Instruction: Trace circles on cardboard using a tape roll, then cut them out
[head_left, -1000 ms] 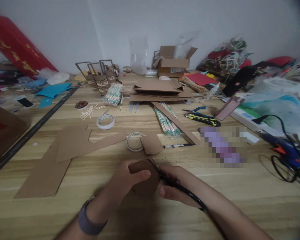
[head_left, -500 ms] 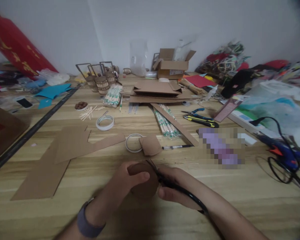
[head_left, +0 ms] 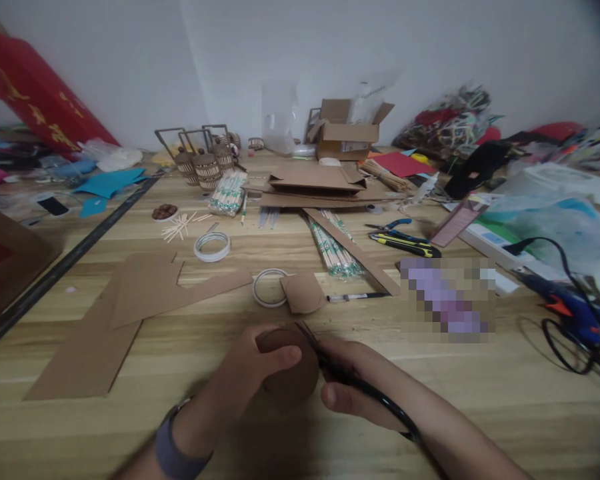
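My left hand (head_left: 253, 363) is closed on a rounded piece of brown cardboard (head_left: 293, 380), its thumb lying across the top face. In my right hand (head_left: 353, 373) is a pair of black-handled scissors (head_left: 375, 390), whose blades meet the cardboard's upper right edge. The exact gap between the blades is too dark to make out. Just beyond the hands lies a small cardboard piece (head_left: 304, 293) with a curved outline, overlapping a thin roll of tape (head_left: 270, 288). A pen (head_left: 355, 297) rests to its right.
Cut cardboard sheets (head_left: 90, 333) lie at left, near a thicker tape roll (head_left: 212, 247). Pliers (head_left: 395, 225), a yellow-black utility knife (head_left: 405, 245) and a blue glue gun (head_left: 570, 313) with its cord are at right. Small baskets (head_left: 207, 170) and a cardboard box (head_left: 347, 137) stand behind.
My right thumb has opened slightly away from the cardboard on the scissor handle. The whole view has shifted a little; the left hand keeps its hold.
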{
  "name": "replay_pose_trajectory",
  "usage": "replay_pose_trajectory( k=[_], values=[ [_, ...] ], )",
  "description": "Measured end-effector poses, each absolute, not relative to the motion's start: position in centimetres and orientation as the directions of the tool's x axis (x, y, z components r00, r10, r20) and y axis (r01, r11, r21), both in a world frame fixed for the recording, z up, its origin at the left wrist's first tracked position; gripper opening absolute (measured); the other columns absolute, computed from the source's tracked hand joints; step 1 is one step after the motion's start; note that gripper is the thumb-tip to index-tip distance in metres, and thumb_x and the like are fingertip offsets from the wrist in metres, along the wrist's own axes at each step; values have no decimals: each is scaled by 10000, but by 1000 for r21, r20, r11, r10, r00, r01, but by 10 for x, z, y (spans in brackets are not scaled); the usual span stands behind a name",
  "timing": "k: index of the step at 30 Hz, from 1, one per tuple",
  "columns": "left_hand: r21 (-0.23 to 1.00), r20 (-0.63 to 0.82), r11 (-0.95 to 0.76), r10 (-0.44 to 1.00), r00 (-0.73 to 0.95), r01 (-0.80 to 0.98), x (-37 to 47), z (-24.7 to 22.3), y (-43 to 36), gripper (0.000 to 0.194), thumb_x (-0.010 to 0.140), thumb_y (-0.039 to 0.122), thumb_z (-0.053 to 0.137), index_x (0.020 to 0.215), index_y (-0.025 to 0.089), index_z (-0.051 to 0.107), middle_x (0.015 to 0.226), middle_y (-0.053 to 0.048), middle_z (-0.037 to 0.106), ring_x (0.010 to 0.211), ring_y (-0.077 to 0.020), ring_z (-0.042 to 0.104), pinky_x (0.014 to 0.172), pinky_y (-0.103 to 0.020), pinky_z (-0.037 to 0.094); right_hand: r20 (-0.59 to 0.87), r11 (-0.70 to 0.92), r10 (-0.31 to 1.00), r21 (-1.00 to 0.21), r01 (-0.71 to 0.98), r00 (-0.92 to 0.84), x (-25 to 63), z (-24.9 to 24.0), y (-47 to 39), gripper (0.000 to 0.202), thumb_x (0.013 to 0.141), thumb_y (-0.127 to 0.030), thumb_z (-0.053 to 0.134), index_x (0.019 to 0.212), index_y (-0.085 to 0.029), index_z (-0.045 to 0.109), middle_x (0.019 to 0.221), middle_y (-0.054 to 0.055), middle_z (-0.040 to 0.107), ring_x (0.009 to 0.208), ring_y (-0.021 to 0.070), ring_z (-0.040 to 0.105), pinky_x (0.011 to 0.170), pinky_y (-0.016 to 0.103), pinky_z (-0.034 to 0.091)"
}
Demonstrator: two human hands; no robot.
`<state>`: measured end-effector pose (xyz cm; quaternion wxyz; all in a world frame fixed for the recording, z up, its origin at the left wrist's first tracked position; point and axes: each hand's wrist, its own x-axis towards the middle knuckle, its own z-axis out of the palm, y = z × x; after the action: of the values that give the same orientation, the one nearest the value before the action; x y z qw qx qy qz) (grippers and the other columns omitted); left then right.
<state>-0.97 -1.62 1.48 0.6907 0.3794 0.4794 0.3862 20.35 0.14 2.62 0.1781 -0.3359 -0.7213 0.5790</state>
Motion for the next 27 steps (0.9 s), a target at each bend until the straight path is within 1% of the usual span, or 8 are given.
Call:
replay_pose_trajectory(
  k=[7, 11, 15, 19, 21, 24, 25, 27],
  values=[
    [897, -380, 415, 900, 214, -152, -7, 17, -18, 333, 611, 419, 872, 822, 175, 788, 766, -18, 774, 706, -196, 647, 688, -291, 487, -124, 85, 691, -964, 250, -713, 201, 29, -1, 655, 828, -754, 624, 1117, -173, 713, 812, 54, 687, 817, 268, 643, 809, 349, 523],
    [912, -377, 398, 908, 182, -97, -8, 16, -18, 345, 610, 416, 863, 847, 176, 789, 784, -23, 778, 737, -214, 657, 698, -301, 489, -102, 80, 687, -974, 214, -720, 197, 33, -1, 684, 837, -752, 619, 1177, -166, 707, 945, 78, 716, 913, 292, 656, 863, 365, 526],
    [911, -383, 403, 905, 185, -85, -7, 17, -17, 304, 606, 409, 848, 787, 180, 763, 741, -17, 758, 730, -221, 655, 705, -314, 491, -49, 77, 670, -988, 135, -741, 194, 36, -1, 669, 895, -719, 576, 1260, -167, 676, 1088, 95, 709, 1035, 303, 647, 911, 365, 518],
    [905, -403, 419, 900, 168, -73, -5, 17, -19, 328, 591, 411, 847, 806, 182, 755, 764, -26, 759, 763, -239, 658, 727, -330, 485, -9, 144, 670, -979, 142, -742, 193, 35, -1, 660, 927, -733, 508, 1202, -164, 699, 992, 89, 708, 1055, 307, 625, 966, 384, 492],
    [908, -405, 417, 900, 159, -47, -5, 16, -19, 346, 589, 414, 850, 829, 185, 752, 803, -36, 764, 806, -256, 663, 751, -340, 483, -12, 172, 688, -969, 179, -726, 195, 33, -1, 696, 913, -778, 474, 1127, -159, 709, 879, 70, 686, 984, 298, 630, 894, 364, 511],
    [929, -359, 367, 926, 119, -54, -7, 12, -16, 372, 670, 480, 808, 892, 192, 728, 875, -50, 751, 883, -274, 654, 784, -352, 481, -57, 162, 734, -953, 256, -677, 198, 27, 2, 730, 865, -848, 457, 888, -152, 679, 677, 16, 574, 716, 212, 586, 652, 285, 482],
    [943, -320, 324, 945, 64, -69, -9, 11, -14, 367, 726, 519, 766, 896, 199, 710, 870, -44, 733, 882, -266, 643, 781, -350, 479, -80, 138, 753, -951, 275, -654, 199, 25, 3, 733, 849, -868, 450, 805, -160, 635, 616, -6, 520, 620, 173, 533, 568, 260, 436],
    [981, -188, 179, 972, -141, -77, -12, 14, -13, 344, 833, 564, 666, 850, 221, 662, 812, -11, 666, 824, -228, 597, 757, -331, 466, -144, 49, 788, -955, 293, -598, 202, 21, 7, 724, 829, -894, 436, 715, -186, 538, 529, -44, 429, 485, 117, 418, 451, 231, 326]
  ],
)
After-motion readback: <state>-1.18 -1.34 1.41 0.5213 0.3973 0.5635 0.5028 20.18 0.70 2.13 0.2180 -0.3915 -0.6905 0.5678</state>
